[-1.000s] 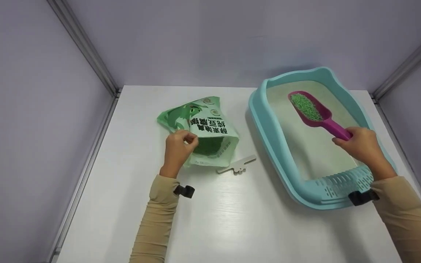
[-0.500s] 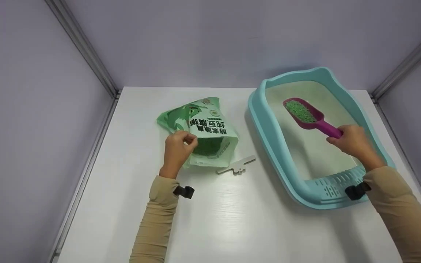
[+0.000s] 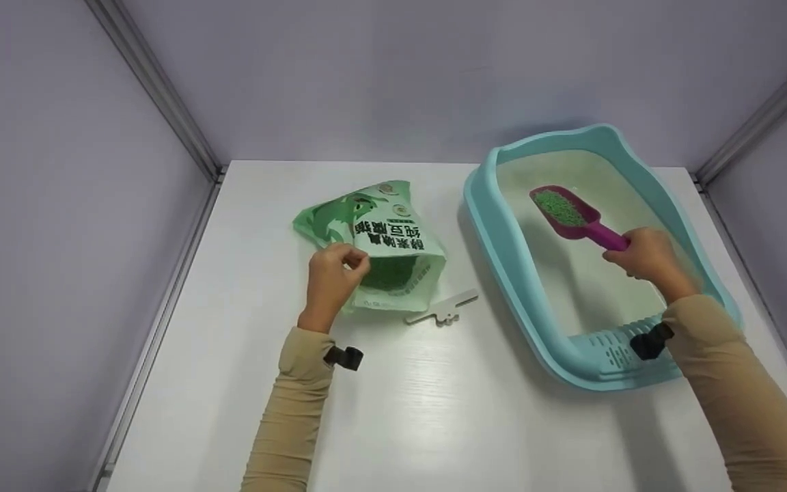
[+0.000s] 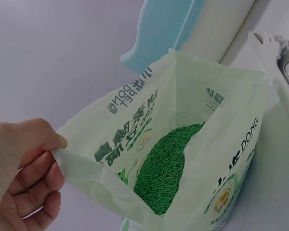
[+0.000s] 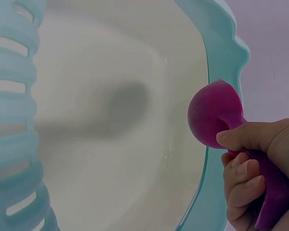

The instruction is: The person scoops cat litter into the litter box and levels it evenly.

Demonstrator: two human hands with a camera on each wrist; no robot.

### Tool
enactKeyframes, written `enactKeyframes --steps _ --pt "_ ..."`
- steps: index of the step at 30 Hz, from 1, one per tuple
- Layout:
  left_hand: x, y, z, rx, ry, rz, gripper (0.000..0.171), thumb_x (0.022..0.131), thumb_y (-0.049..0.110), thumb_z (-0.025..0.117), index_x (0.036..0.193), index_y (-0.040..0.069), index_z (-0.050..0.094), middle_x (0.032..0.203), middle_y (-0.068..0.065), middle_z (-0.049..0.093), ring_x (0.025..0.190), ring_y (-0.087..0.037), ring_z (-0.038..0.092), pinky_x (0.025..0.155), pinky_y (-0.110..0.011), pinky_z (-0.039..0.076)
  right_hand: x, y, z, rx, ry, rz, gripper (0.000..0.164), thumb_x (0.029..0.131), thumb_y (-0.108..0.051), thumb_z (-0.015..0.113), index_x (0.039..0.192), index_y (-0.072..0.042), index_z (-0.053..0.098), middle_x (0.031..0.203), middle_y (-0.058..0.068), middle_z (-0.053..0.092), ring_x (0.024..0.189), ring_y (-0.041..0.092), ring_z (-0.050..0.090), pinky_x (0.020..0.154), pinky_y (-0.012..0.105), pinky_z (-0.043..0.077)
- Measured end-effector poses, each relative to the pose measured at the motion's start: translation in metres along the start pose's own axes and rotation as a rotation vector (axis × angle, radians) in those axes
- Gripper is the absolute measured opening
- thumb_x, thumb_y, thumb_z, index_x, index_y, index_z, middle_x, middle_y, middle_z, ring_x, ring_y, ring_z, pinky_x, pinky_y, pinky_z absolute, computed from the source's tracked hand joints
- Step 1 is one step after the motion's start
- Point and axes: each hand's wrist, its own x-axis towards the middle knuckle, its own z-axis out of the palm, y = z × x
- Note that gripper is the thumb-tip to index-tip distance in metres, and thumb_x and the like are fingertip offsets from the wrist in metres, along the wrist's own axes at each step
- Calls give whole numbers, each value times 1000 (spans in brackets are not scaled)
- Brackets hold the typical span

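My right hand [image 3: 647, 256] grips the handle of a magenta scoop [image 3: 595, 229] heaped with green litter pellets [image 3: 559, 208]. The scoop hangs over a light-blue litter box [image 3: 513, 239] with a pale, bare floor; its shadow falls on that floor in the right wrist view. With thumb and finger my left hand [image 3: 334, 277] pinches the rim of a green-and-white cat litter bag [image 3: 393, 225]. The bag's mouth stands wide toward me, and the left wrist view shows green pellets [image 4: 164, 168] inside.
A small off-white flat piece with a notched edge [image 3: 443, 309] lies on the white table [image 3: 393, 410] between bag and box. Grey-lilac panels [image 3: 427, 82] rise at the back and both sides. Slots line the litter box's near end [image 3: 619, 355].
My right hand has carried the loaded scoop a little to the left and its handle end away from me, still over the box. The left hand and bag have stayed put.
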Motion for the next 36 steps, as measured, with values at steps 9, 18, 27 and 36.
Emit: enactKeyframes --steps 9,18,27,36 --pt "0 0 2 1 2 -6 7 83 6 68 80 4 73 75 -11 71 69 -22 67 66 -35 56 11 0 6 -14 -31 4 36 87 -18 64 96 17 63 66 16 62 54 14 53 48 23 45" --pt "-2 2 3 7 2 -6 7 84 7 68 80 4 73 75 -11 70 69 -22 66 65 -34 56 18 1 14 -14 -64 14 38 86 -18 65 97 19 62 64 15 62 53 13 53 48 23 44" --pt "-3 2 3 -7 12 1 6 83 7 69 79 4 73 74 -11 70 68 -21 66 64 -33 56 22 -4 23 -48 -87 36 36 84 -16 65 97 18 63 65 14 61 55 15 52 48 23 43" --pt "-4 0 4 -15 9 -4 6 83 8 70 80 4 74 76 -11 71 69 -22 67 64 -34 56 27 -11 28 -67 -75 74 35 82 -16 66 95 17 62 68 16 60 58 18 51 48 24 41"
